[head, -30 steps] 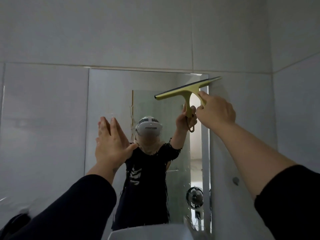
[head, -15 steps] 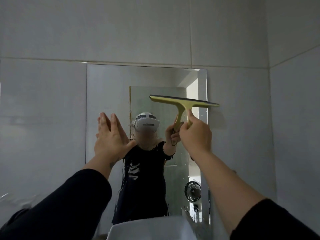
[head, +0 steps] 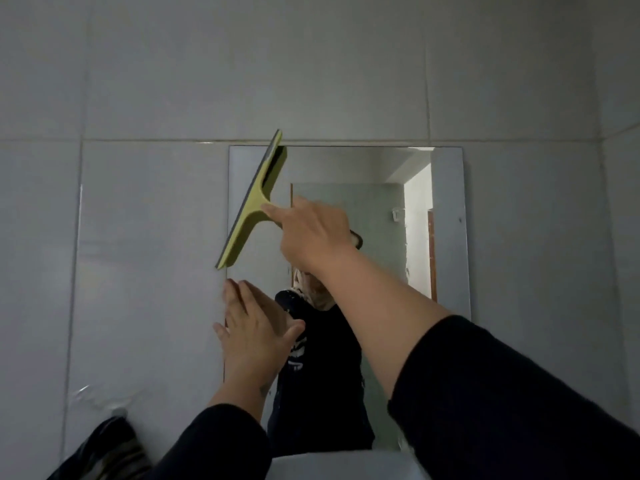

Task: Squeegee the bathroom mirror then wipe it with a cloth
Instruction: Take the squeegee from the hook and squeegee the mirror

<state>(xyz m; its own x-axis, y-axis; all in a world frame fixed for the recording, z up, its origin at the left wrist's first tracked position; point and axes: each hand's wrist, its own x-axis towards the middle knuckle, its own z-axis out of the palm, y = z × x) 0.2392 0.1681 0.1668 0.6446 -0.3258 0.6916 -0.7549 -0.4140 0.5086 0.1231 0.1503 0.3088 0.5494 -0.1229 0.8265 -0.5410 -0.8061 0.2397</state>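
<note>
A frameless rectangular mirror (head: 446,237) hangs on the grey tiled wall. My right hand (head: 315,237) grips the handle of a yellow-green squeegee (head: 254,202), index finger stretched along the neck. The blade stands nearly upright, tilted, against the mirror's left edge, from the top corner down. My left hand (head: 251,330) rests flat with fingers together on the mirror's left edge, just below the blade's lower end. Both arms wear black sleeves. No cloth is clearly in view.
The white rim of a basin (head: 332,464) shows at the bottom under the mirror. A dark bag-like object (head: 104,452) lies at the lower left. The grey wall tiles (head: 145,237) surround the mirror, with a corner to a side wall at the far right.
My right hand has swung the squeegee from the mirror's upper right to its left edge, turning the blade from level to nearly upright. The view has shifted left; my left hand stays on the glass.
</note>
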